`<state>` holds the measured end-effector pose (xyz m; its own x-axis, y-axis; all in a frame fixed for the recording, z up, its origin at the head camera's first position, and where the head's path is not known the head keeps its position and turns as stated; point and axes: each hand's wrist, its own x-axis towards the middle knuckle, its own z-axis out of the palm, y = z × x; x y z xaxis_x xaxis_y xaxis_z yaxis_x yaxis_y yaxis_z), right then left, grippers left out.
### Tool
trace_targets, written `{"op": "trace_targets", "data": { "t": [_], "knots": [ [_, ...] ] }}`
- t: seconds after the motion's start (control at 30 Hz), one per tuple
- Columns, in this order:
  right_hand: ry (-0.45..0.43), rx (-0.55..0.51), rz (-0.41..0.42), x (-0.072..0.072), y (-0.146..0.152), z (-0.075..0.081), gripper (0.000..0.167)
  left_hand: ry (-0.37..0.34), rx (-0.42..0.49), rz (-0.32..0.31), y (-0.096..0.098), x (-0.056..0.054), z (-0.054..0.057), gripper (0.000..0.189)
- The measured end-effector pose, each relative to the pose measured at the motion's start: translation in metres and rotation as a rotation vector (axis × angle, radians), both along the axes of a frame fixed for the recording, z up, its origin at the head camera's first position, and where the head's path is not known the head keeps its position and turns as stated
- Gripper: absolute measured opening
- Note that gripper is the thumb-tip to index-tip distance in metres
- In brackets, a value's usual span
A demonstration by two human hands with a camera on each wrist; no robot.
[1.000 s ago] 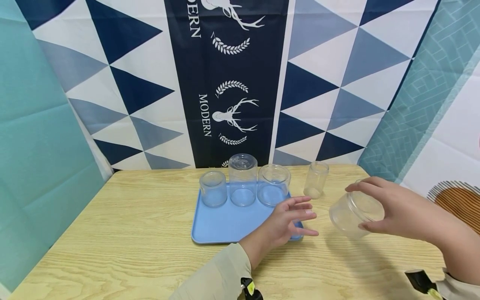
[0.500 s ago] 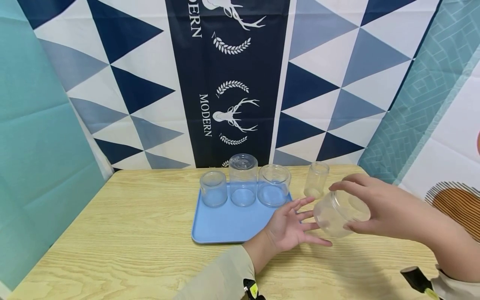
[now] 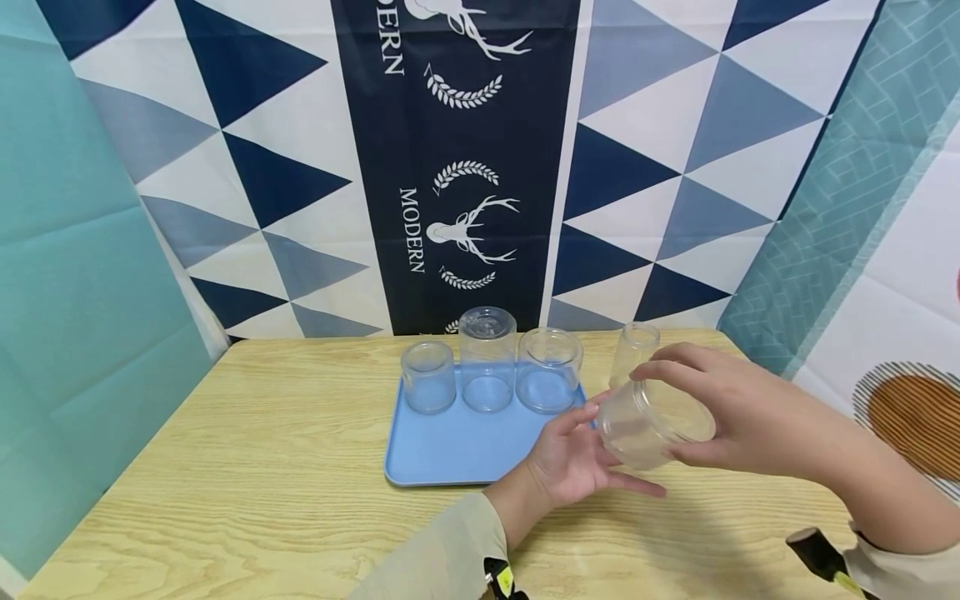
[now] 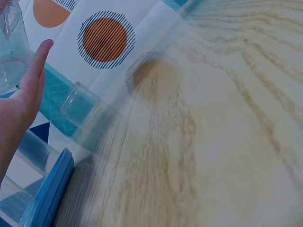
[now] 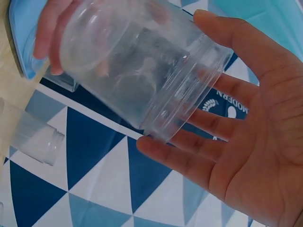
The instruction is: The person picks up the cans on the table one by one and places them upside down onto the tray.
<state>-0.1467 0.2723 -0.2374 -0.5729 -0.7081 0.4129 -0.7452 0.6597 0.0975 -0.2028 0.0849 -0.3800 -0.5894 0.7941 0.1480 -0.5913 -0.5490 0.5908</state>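
My right hand grips a clear jar by its rim, thumb on one side and fingers on the other. The jar is held above the table, tilted so its mouth faces the right palm. At the jar's base is my left hand, palm up with fingers spread; part of those fingers shows through the clear wall in the right wrist view. Beneath and behind the left hand lies a blue tray, carrying a small jar, a tall jar and a wide jar along its back.
A narrow clear jar stands on the wooden table right of the tray, partly hidden by the held jar. A patterned cloth hangs behind the table's back edge. Teal cloth hangs on the left.
My right hand has carried the jar leftward to the left hand. The left hand has turned its palm upward and moved slightly right. The jars on the tray stay put.
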Motion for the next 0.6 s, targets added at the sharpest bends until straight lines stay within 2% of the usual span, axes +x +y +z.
{"op": "trace_targets", "data": {
  "t": [0.2, 0.6],
  "knots": [
    [0.028, -0.023, 0.044, -0.0013, -0.0012, -0.0032, 0.078, 0.082, 0.046, -0.014, -0.0044, -0.003, -0.0013, 0.067],
    [0.038, -0.041, 0.046, 0.0006, 0.0012, -0.0096, 0.078, 0.117, 0.018, 0.073, -0.0097, -0.002, -0.0006, 0.056]
  ]
}}
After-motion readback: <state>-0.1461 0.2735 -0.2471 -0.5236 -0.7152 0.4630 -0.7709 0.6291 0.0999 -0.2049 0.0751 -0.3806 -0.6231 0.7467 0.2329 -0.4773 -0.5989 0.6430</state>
